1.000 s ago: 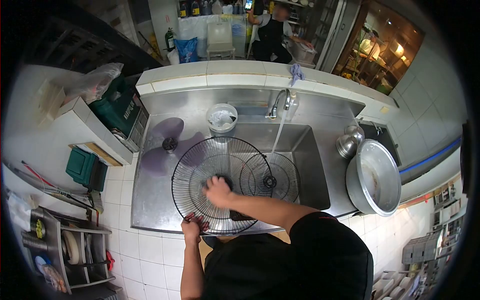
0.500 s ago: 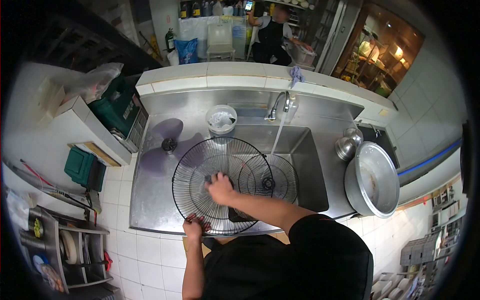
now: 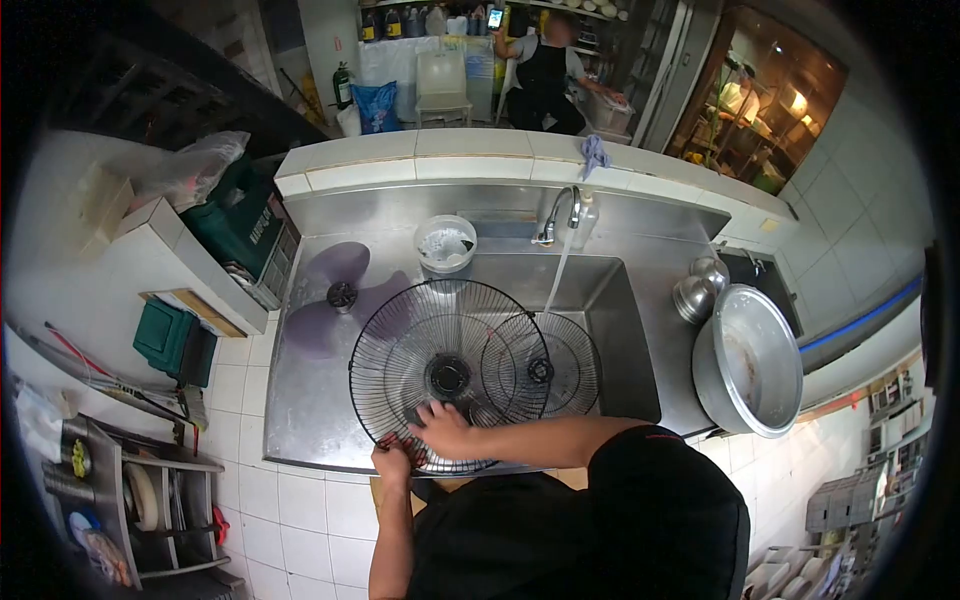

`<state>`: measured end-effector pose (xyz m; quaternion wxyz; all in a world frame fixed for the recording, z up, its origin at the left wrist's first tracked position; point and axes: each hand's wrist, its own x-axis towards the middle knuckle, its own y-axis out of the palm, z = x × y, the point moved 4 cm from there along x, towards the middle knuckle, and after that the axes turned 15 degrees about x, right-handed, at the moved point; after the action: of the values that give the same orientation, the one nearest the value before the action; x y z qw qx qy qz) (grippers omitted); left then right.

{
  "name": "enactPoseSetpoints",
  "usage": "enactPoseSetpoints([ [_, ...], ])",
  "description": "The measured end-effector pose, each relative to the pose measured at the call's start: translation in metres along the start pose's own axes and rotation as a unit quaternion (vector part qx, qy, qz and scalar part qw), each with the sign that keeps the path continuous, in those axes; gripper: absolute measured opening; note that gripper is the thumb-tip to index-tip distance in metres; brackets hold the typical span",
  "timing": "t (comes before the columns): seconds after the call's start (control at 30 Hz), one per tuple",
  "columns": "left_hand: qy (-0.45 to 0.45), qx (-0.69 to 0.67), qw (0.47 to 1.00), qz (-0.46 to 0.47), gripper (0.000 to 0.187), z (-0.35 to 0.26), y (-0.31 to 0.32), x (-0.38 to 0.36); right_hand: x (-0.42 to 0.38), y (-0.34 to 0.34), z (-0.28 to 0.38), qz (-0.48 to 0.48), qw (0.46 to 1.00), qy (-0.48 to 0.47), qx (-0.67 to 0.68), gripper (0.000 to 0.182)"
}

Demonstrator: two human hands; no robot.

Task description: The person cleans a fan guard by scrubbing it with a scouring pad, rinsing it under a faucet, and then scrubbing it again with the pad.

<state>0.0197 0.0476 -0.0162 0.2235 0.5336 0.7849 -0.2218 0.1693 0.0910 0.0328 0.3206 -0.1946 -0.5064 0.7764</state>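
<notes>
A round black wire fan grille (image 3: 365, 335) lies at the sink's left edge, partly over the basin. My left hand (image 3: 392, 460) is closed round its near rim. On the wires near that rim is my right hand (image 3: 445, 432), its fingers pressing a small dark pad that is mostly hidden. A second wire fan grille (image 3: 575, 350) rests in the sink (image 3: 625, 330), partly under the first. Water runs from the faucet (image 3: 562, 205) into the basin. Beyond the grille, a purple fan blade (image 3: 335, 265) lies on the steel counter.
A white tub (image 3: 446, 262) with sudsy contents stands at the back of the counter. Metal bowls (image 3: 693, 297) and a large aluminium basin (image 3: 715, 370) are at the right. A purple cloth (image 3: 594, 152) hangs on the tiled ledge. Behind it sits a person (image 3: 545, 75) holding a phone.
My right hand has drawn back towards me across the grille, from its centre to near the rim, uncovering the black hub ring. The left hand stays on the rim.
</notes>
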Motion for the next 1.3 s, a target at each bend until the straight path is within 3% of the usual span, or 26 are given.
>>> enactPoseSetpoints([
  [0.07,0.000,-0.010,1.000,0.001,0.018,0.009,0.002,0.011,-0.003,-0.014,0.000,0.001,1.000,-0.012,0.021,0.038],
  [0.13,0.040,-0.035,0.998,-0.017,0.019,0.014,0.004,0.009,0.031,-0.024,-0.030,-0.050,0.991,0.076,-0.100,0.036],
  [0.27,0.014,-0.016,1.000,-0.022,0.020,0.001,0.006,-0.009,0.045,-0.021,-0.050,-0.066,0.986,0.150,-0.017,0.035],
  [0.37,0.016,-0.014,0.999,-0.025,0.022,0.001,0.006,-0.008,-0.026,-0.004,0.000,-0.089,0.995,-0.017,-0.048,0.036],
  [0.4,0.013,-0.014,0.999,-0.029,0.022,0.004,0.005,-0.008,-0.022,-0.005,0.000,-0.087,0.995,-0.019,-0.044,0.036],
  [0.53,0.012,-0.052,0.998,-0.013,0.026,0.004,0.013,-0.029,0.030,-0.034,-0.046,-0.106,0.988,0.053,-0.097,0.037],
  [0.6,0.010,-0.062,0.998,-0.023,0.027,0.001,0.015,-0.034,0.059,-0.033,-0.057,-0.095,0.982,0.161,-0.010,0.040],
  [0.63,0.008,-0.056,0.998,-0.022,0.027,0.000,0.014,-0.034,0.050,-0.028,-0.048,-0.096,0.982,0.165,-0.005,0.040],
  [0.7,-0.002,-0.036,0.999,-0.038,0.022,0.001,0.015,-0.031,0.022,-0.015,-0.010,-0.048,0.993,0.083,-0.073,0.041],
  [0.73,-0.006,-0.037,0.999,-0.040,0.022,0.009,0.013,-0.028,0.003,-0.006,0.002,0.036,0.997,0.064,-0.002,0.058],
  [0.8,0.033,-0.040,0.998,-0.038,0.022,0.025,0.007,-0.018,-0.024,-0.025,0.012,0.147,0.981,0.060,0.111,0.051],
  [0.83,0.032,-0.041,0.998,-0.040,0.022,0.022,0.006,-0.023,-0.025,-0.038,0.004,0.149,0.981,0.059,0.112,0.051],
  [0.87,0.005,-0.059,0.997,-0.040,0.023,0.015,0.006,-0.033,-0.020,-0.054,-0.016,0.166,0.938,0.112,0.283,0.047],
  [0.9,-0.023,-0.077,0.996,-0.039,0.025,0.011,0.007,-0.043,-0.020,-0.066,-0.035,0.177,0.863,0.162,0.446,0.044],
  [0.93,-0.023,-0.078,0.996,-0.039,0.025,0.006,0.006,-0.050,-0.017,-0.060,-0.073,0.022,0.852,0.078,0.517,0.042],
  [1.0,-0.020,-0.117,0.992,-0.032,0.030,0.003,0.003,-0.060,-0.026,-0.116,-0.130,-0.144,0.759,0.211,0.599,0.032],
  [1.03,-0.022,-0.118,0.993,-0.019,0.031,0.010,0.001,-0.059,-0.034,-0.135,-0.166,-0.250,0.668,0.282,0.642,0.038],
  [1.1,-0.033,-0.112,0.993,-0.002,0.032,0.028,-0.005,-0.052,-0.044,-0.177,-0.198,-0.410,0.547,0.326,0.653,0.048],
  [1.13,-0.044,-0.107,0.993,0.021,0.034,0.020,-0.003,-0.056,-0.035,-0.183,-0.220,-0.451,0.565,0.256,0.642,0.051],
  [1.17,-0.066,0.009,0.995,0.067,0.039,0.011,-0.013,-0.062,-0.024,-0.184,-0.240,-0.441,0.610,0.254,0.607,0.050],
  [1.2,-0.065,0.006,0.996,0.063,0.039,0.007,-0.015,-0.057,-0.013,-0.196,-0.244,-0.429,0.654,0.251,0.570,0.050],
  [1.23,-0.055,-0.015,0.998,0.021,0.039,0.005,-0.019,-0.053,0.002,-0.209,-0.238,-0.424,0.656,0.248,0.573,0.050],
  [1.3,-0.035,-0.033,0.998,-0.038,0.035,-0.003,-0.028,-0.042,0.045,-0.242,-0.214,-0.370,0.777,0.201,0.467,0.050],
])
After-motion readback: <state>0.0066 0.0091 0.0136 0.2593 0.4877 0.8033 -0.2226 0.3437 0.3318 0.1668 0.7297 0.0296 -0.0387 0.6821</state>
